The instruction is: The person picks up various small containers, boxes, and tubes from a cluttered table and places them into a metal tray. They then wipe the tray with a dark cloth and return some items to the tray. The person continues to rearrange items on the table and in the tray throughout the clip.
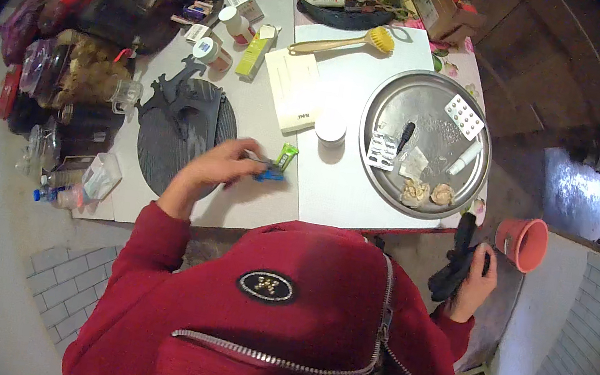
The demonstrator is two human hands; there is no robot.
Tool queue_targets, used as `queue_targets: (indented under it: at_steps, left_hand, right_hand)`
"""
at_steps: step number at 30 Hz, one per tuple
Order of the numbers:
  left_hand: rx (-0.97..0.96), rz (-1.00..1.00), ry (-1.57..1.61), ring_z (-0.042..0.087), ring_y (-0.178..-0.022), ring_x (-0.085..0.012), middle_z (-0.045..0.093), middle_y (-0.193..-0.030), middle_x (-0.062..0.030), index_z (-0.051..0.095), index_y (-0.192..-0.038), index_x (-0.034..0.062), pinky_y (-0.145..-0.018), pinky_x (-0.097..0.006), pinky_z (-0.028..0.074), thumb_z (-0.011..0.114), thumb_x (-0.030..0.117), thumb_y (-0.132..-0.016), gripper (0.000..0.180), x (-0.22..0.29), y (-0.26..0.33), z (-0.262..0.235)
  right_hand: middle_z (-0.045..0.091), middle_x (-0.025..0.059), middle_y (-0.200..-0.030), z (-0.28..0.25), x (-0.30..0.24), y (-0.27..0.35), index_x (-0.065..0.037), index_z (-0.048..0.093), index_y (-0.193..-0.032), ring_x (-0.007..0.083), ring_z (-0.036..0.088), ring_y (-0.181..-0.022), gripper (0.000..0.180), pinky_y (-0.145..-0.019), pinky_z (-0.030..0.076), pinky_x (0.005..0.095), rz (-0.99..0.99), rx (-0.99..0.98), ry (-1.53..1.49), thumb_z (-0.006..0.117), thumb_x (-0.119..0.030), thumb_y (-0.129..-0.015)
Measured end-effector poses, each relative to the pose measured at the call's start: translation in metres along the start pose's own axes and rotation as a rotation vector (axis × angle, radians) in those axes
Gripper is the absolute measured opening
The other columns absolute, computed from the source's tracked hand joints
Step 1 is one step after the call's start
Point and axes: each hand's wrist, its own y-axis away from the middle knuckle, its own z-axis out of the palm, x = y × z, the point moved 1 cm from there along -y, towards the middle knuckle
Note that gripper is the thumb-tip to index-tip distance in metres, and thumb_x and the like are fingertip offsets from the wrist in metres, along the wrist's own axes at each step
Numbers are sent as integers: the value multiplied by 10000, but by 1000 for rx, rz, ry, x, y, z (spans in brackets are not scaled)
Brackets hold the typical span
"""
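My left hand (pixel 219 166) is over the left part of the white table, fingers curled, with the tips at a small blue packet (pixel 269 175). A small green packet (pixel 287 157) lies just beyond it. To the left, a dark grey glove-like thing (pixel 179 101) rests on a round, ribbed dark mat (pixel 165 156). Off the table's right front edge, my right hand (pixel 474 287) is closed around a limp black cloth (pixel 453 269), whose exact kind I cannot make out. A white round jar (pixel 331 132) stands near the middle, beside a cream flat box (pixel 289 90).
A round metal tray (pixel 365 147) at the right holds blister packs, a tube and crumpled bits. A yellow-bristled brush (pixel 337 42) lies farther back. Pill bottles (pixel 213 55) and large jars (pixel 80 73) crowd the left. An orange pot (pixel 521 244) is beyond my right hand.
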Motion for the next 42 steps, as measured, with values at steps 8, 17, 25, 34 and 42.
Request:
queue_targets:
  at_steps: [8, 17, 25, 34, 42]
  left_hand:
    - [455, -56, 105, 412, -454, -68, 510, -598, 15, 591, -807, 50, -398, -240, 322, 670, 237, -781, 204, -36, -71, -66]
    - [793, 64, -712, 627, -815, -272, 623, -956, -184, 538, -1184, -42, -685, -370, 506, 723, 413, -721, 675, 24, -77, -64]
    - [329, 711, -400, 494, -1173, -244, 511, -1286, -161, 304, -1420, 26, -978, -329, 408, 865, 193, -574, 1029, 72, -67, 60]
    - [105, 571, 656, 640, -872, -184, 646, -1022, -97, 554, -1146, 7, -696, -324, 560, 711, 0, -715, 459, 63, -69, 41]
    - [948, 564, 56, 621, -792, -140, 635, -947, -81, 561, -1125, -13, -669, -268, 522, 720, 47, -683, 473, 39, -47, -59]
  right_hand:
    - [599, 2, -800, 14, 11, 20, 19, 628, -977, 61, 514, -662, 187, -588, 422, 210, 143, -105, -146, 643, -144, -885]
    - [615, 12, -827, -7, 22, 30, -1, 638, -977, 78, 551, -717, 159, -650, 447, 219, 174, 30, -195, 645, -129, -881]
    - [610, 6, -820, 6, 20, 27, -1, 625, -983, 71, 540, -699, 161, -622, 438, 209, 173, -60, -161, 642, -126, -883]
    - [608, 13, -834, 5, 10, 29, 10, 626, -1004, 76, 533, -705, 184, -636, 436, 217, 194, -84, -166, 637, -131, -885]
    - [586, 9, -835, 8, 14, 26, 12, 616, -993, 91, 527, -714, 185, -643, 439, 228, 231, -85, -152, 626, -140, -889]
